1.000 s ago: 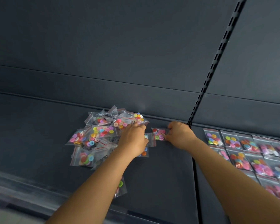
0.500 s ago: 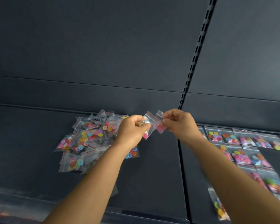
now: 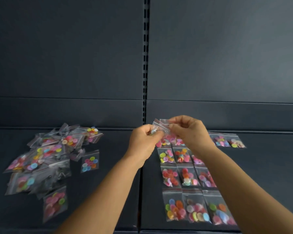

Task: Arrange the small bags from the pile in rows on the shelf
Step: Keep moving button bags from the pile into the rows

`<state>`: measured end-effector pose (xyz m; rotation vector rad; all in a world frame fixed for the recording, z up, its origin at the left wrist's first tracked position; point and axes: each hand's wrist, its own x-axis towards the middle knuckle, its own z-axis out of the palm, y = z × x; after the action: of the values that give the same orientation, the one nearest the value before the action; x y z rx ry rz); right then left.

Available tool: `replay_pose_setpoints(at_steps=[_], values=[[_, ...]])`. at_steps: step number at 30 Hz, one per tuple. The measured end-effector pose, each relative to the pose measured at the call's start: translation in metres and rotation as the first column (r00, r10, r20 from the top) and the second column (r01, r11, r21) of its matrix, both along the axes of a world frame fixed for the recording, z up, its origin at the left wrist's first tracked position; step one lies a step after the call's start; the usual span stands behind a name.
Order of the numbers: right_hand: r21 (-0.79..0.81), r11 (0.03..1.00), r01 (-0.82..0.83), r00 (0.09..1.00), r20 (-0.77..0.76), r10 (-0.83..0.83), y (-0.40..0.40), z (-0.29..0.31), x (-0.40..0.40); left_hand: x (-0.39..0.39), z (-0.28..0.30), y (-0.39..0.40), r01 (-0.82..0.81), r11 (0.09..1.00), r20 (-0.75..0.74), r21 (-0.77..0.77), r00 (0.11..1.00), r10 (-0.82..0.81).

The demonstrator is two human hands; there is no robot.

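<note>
Both hands have lifted from the shelf (image 3: 108, 208): left hand (image 3: 145, 142) and right hand (image 3: 189, 130) pinch small bags (image 3: 161, 126) at twelve o'clock above the rows (image 3: 184, 178); pile (image 3: 46, 157) waits at nine o'clock.

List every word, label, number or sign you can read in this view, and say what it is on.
None can be read.
Small clear zip bags of coloured buttons in the pile: no print visible.
Bags laid in rows: no print visible.
Clear bags held up between the left hand and right hand: blurred, no lettering visible.
Dark shelf back panel: plain, only slots.
</note>
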<state>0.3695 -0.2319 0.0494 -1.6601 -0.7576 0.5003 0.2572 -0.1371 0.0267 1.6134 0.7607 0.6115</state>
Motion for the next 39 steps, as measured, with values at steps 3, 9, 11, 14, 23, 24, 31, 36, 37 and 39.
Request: replay_pose_setpoints(at_steps=[3, 9, 11, 14, 23, 24, 31, 36, 37, 39], values=[[-0.057, 0.998, 0.012, 0.998, -0.057, -0.015, -0.028, -0.007, 0.028, 0.028, -0.001, -0.028, -0.004, 0.999, 0.006, -0.039, 1.000, 0.004], [-0.038, 0.994, 0.103, 0.990, -0.090, -0.106, -0.084, -0.014, 0.080, 0.082, 0.000, -0.084, -0.033, 0.999, -0.028, -0.040, 0.999, 0.032], [-0.051, 0.989, 0.140, 0.987, -0.078, -0.144, -0.102, -0.016, 0.099, 0.099, -0.001, -0.098, -0.030, 1.000, -0.061, 0.002, 0.998, 0.030], [-0.139, 0.968, 0.210, 0.978, 0.046, -0.205, -0.129, -0.018, 0.125, 0.121, -0.005, -0.116, -0.037, 0.996, -0.129, 0.085, 0.991, 0.048], [-0.354, 0.894, 0.275, 0.953, 0.226, -0.203, -0.174, -0.040, 0.165, 0.164, -0.027, -0.147, 0.090, 0.905, -0.371, 0.416, 0.925, 0.079], [-0.374, 0.887, 0.270, 0.952, 0.240, -0.188, -0.175, -0.044, 0.165, 0.167, -0.030, -0.148, 0.115, 0.889, -0.401, 0.443, 0.912, 0.082], [-0.491, 0.833, 0.257, 0.919, 0.391, -0.053, -0.181, -0.061, 0.166, 0.169, -0.037, -0.156, 0.231, 0.716, -0.493, 0.659, 0.851, 0.180], [-0.542, 0.832, 0.117, 0.861, 0.473, 0.186, -0.184, -0.060, 0.166, 0.158, -0.037, -0.164, 0.389, 0.553, -0.516, 0.737, 0.852, 0.088], [-0.550, 0.831, 0.081, 0.846, 0.478, 0.234, -0.184, -0.061, 0.165, 0.157, -0.040, -0.166, 0.431, 0.542, -0.540, 0.722, 0.840, 0.050], [-0.550, 0.834, 0.041, 0.809, 0.509, 0.295, -0.184, -0.063, 0.162, 0.155, -0.045, -0.167, 0.492, 0.522, -0.585, 0.697, 0.811, 0.018]])
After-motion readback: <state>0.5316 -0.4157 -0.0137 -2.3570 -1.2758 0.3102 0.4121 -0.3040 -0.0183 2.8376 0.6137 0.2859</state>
